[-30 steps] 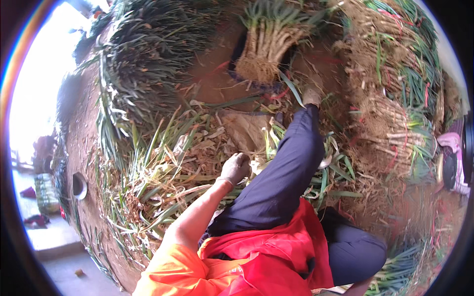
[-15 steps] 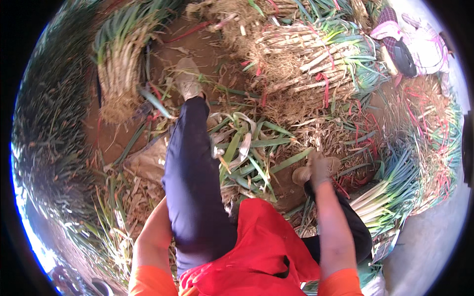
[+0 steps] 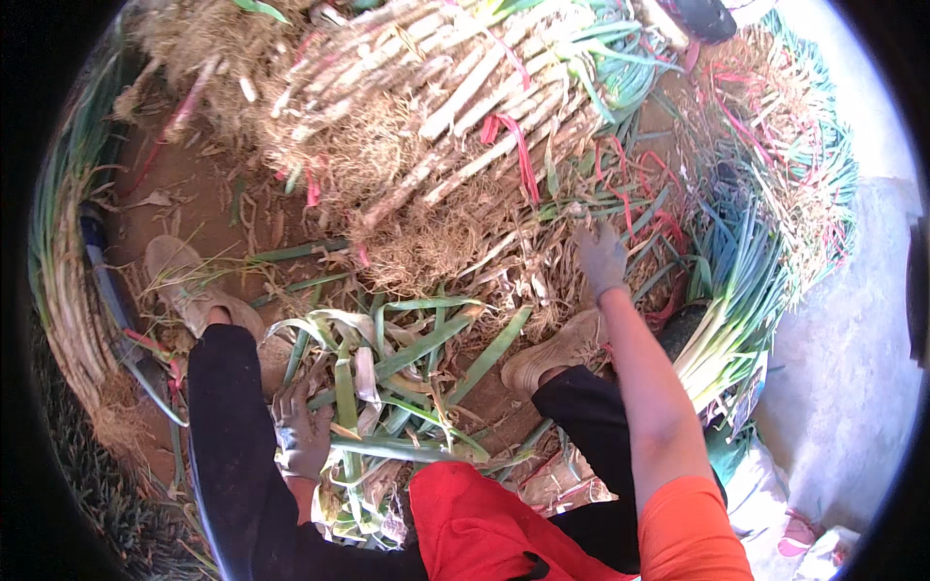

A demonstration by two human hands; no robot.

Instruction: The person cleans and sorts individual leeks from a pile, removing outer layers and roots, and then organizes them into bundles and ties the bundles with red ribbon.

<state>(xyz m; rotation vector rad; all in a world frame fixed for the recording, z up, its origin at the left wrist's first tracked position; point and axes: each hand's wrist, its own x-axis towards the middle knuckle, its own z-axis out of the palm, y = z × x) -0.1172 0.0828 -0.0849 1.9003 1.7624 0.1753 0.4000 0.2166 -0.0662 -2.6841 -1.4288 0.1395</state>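
My left hand (image 3: 302, 431), in a grey glove, rests at the edge of a heap of loose green leek leaves (image 3: 426, 349) beside my left leg. Its fingers are apart and hold nothing I can see. Farther off, my gloved right hand (image 3: 603, 259) reaches out low over dry leaf litter (image 3: 528, 271), close to red ties (image 3: 659, 184). Those fingers point down and are partly hidden, so their grip does not show. Just beyond both hands lies a stack of leeks (image 3: 455, 107), roots toward me, with a red tie (image 3: 523, 155) across it.
Green-topped leeks (image 3: 736, 300) lie to the right, near a grey floor (image 3: 823, 358). Another bundle (image 3: 73, 281) stands at the far left. My shoes (image 3: 552, 353) are planted among the litter. A dark shoe (image 3: 702, 17) shows at the top right.
The view has shifted, bringing the leek stack closer. My left hand has come into sight on the leaves. My right hand has reached farther out over the litter.
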